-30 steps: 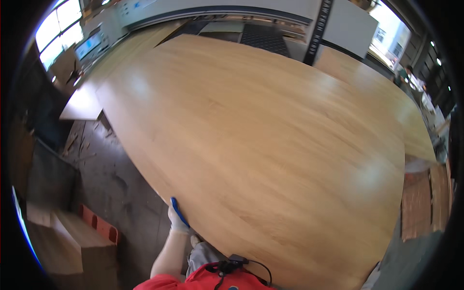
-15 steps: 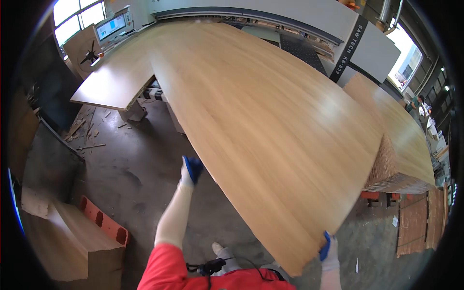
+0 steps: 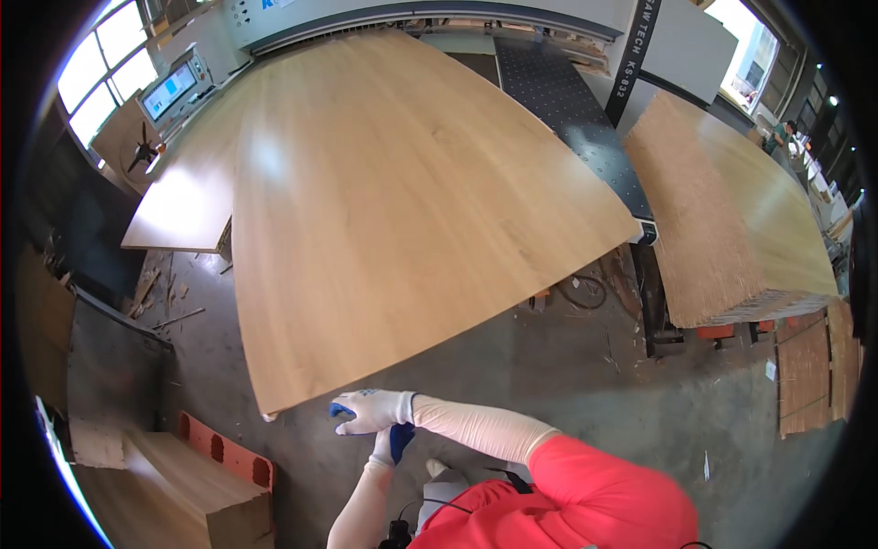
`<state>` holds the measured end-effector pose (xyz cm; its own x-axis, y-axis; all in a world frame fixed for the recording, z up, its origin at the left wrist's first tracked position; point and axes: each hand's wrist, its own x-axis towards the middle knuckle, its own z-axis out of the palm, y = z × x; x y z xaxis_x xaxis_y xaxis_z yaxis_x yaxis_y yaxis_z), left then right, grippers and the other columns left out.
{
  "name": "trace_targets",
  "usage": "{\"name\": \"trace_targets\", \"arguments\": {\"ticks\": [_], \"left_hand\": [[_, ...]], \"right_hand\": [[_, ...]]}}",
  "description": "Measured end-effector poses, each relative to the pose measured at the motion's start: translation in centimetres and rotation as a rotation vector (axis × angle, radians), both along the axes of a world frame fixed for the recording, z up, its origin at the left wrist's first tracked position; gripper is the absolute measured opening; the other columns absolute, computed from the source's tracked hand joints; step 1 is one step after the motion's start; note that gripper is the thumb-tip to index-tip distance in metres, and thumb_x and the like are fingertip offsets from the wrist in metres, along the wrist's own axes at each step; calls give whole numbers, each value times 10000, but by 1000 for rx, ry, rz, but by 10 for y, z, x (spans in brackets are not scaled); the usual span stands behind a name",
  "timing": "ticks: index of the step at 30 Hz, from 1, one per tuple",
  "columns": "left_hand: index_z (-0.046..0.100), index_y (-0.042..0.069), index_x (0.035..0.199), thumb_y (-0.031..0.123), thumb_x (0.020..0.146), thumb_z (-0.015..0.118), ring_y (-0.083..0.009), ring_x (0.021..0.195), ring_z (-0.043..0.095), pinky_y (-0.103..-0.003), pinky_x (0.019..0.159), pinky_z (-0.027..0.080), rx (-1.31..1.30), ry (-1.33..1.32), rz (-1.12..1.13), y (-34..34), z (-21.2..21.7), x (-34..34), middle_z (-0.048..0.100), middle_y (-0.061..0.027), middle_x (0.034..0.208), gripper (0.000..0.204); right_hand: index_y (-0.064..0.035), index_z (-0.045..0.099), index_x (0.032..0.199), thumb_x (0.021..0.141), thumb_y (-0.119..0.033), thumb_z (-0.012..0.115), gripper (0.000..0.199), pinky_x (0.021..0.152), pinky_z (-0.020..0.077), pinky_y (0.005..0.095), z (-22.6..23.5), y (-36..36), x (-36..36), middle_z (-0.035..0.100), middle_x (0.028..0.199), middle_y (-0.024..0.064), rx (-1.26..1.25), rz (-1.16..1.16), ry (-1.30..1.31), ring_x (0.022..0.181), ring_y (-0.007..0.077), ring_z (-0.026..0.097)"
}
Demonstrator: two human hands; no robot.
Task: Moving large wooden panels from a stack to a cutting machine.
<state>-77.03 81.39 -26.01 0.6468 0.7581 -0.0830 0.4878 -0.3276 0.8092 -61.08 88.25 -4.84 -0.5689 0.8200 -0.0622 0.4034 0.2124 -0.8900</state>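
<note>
A large wood-grain board (image 3: 412, 220) lies in front of me, one corner pointing to my lower left. Just off its near edge is my right hand (image 3: 370, 411), in a white glove with blue fingertips. My right arm reaches across to the left, and the thumb and fingers are bent but apart, with nothing seen between them. Beneath the right wrist comes my left hand (image 3: 395, 446), its blue glove palm partly covered. Its fingers are hidden, so I cannot tell whether it touches the right wrist.
Behind the board stands a long saw machine (image 3: 439, 20) with a dark perforated table (image 3: 572, 119). A paler panel (image 3: 178, 215) and a monitor (image 3: 171, 90) are at the left. Stacked boards (image 3: 704, 210) stand right. Lower left are more boards (image 3: 183, 476) by an orange support (image 3: 224, 448).
The board has swung round, its near corner moving from right to left. My right hand has left that corner and crossed to the left; my left hand has dropped lower, beneath the right wrist.
</note>
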Motion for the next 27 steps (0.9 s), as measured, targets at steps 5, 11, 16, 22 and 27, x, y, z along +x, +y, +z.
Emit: {"name": "trace_targets", "arguments": {"ticks": [5,11,16,22,27], "left_hand": [[501,97,1404,479,1036,481,-374,1360,482,-578,1133,374,-1251,-1129,688,52,91,136,518,-159,1471,530],[463,130,1471,497,1009,496,-366,1379,466,-562,1145,367,-1167,-1585,830,85,137,268,465,-157,1520,590],[433,53,1483,359,998,488,-392,1360,503,-595,1132,394,-955,-1454,790,73,166,251,515,-186,1482,576],[444,25,1468,368,1002,474,-382,1316,556,-579,1080,464,-726,-1487,752,83,245,195,560,-192,1443,579],[487,43,1427,433,1027,399,-326,1134,669,-483,899,585,-354,-1366,834,154,318,61,645,-153,1322,566]], "right_hand": [[-11,656,1212,869,-394,710,518,972,515,461,67,36,204,665,1204,236,491,-410,-1,1116,393,646],[28,558,1275,846,-358,736,604,1026,442,528,-32,5,639,585,1266,280,447,-1346,-903,1158,464,564],[70,569,1248,907,-529,643,694,1042,450,499,-47,-17,749,602,1279,307,-54,-1370,-882,1224,454,566],[73,713,865,917,-444,705,519,772,545,414,22,-23,749,749,914,184,78,-1337,-643,834,283,723],[6,700,947,1006,-255,592,289,676,507,301,176,-10,580,709,940,47,-23,-1175,102,782,123,648]]}}
